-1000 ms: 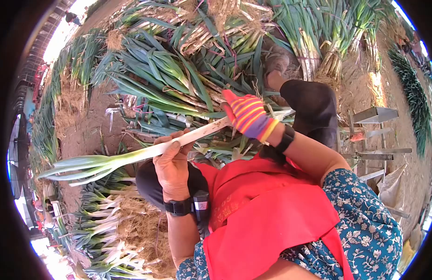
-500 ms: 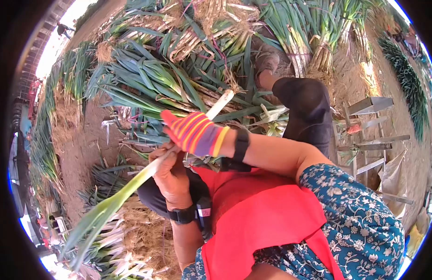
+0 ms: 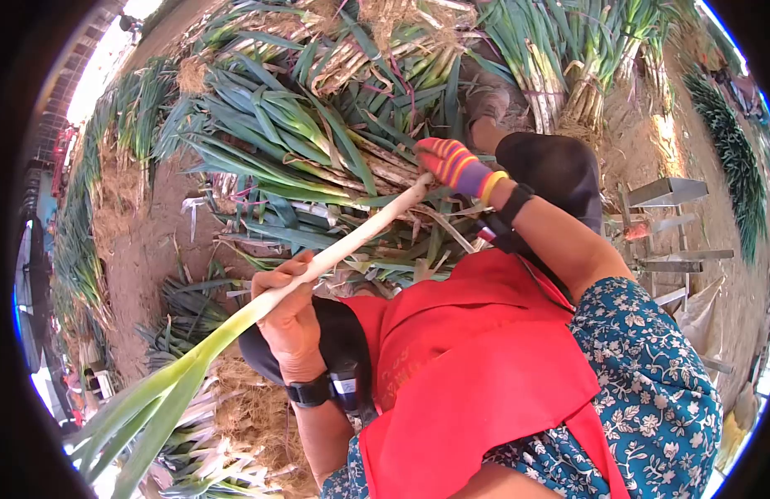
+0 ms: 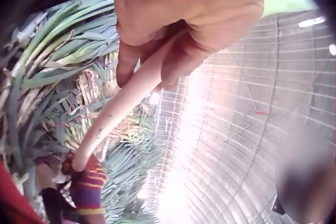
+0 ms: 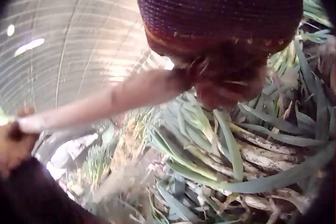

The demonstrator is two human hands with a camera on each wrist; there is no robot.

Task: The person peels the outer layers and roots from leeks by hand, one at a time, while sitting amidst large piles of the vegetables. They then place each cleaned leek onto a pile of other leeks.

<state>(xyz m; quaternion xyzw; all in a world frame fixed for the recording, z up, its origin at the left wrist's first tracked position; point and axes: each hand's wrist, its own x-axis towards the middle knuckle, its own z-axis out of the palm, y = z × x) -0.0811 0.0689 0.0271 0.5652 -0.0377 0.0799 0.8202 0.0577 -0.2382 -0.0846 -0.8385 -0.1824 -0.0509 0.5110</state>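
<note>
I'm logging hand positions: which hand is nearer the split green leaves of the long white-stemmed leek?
Left. The bare left hand grips the leek toward its green leaves; the right hand, in a striped knit glove, is farther, at the stem's opposite end.

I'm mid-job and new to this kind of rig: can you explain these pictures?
There is no machine here: a person is working by hand. The wide round picture comes from a camera on the head, looking down; the other two come from wrist cameras, each showing its own hand up close. The bare left hand grips a leek-like stalk partway along; the right hand, in a striped glove, holds one end. On the dirt ground lies a leafy heap of similar stalks, and at lower left more lie with their roots showing.
</note>
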